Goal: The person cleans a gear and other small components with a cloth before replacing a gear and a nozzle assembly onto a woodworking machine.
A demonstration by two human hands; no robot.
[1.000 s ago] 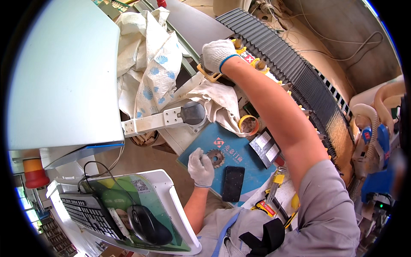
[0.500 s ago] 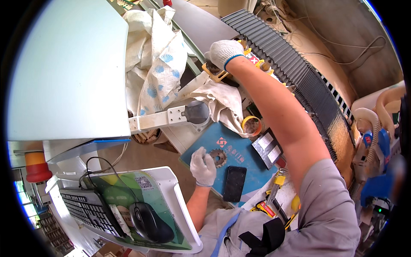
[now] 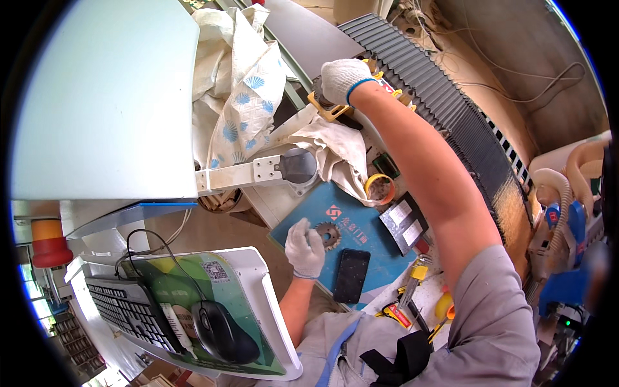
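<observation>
My left hand (image 3: 304, 250), in a white knitted glove, has its fingers bent together at the left edge of a small toothed circular saw blade (image 3: 329, 236). They cover part of that edge and appear to pinch it. The blade shows over a blue folder (image 3: 293, 226). Farther off, my right hand (image 3: 348, 79), gloved likewise with a blue cuff, is closed at a yellow fork-shaped holder (image 3: 330, 112). A dark round part shows beside its fingers. The back of the glove hides most of what it grips.
A black phone (image 3: 352, 276) and dark card (image 3: 403, 222) lie on the folder, a yellow tape roll (image 3: 380, 189) beyond. Right stands a grey ribbed bellows (image 3: 445, 109). Lower left, a tray (image 3: 258, 258) carries a keyboard (image 3: 132, 316) and mouse (image 3: 222, 332). A cloth (image 3: 332, 151) drapes beyond the folder.
My right hand has shifted slightly at the yellow holder, and my right forearm has moved a little. My left hand stays beside the saw blade. The whole view has shifted a little.
</observation>
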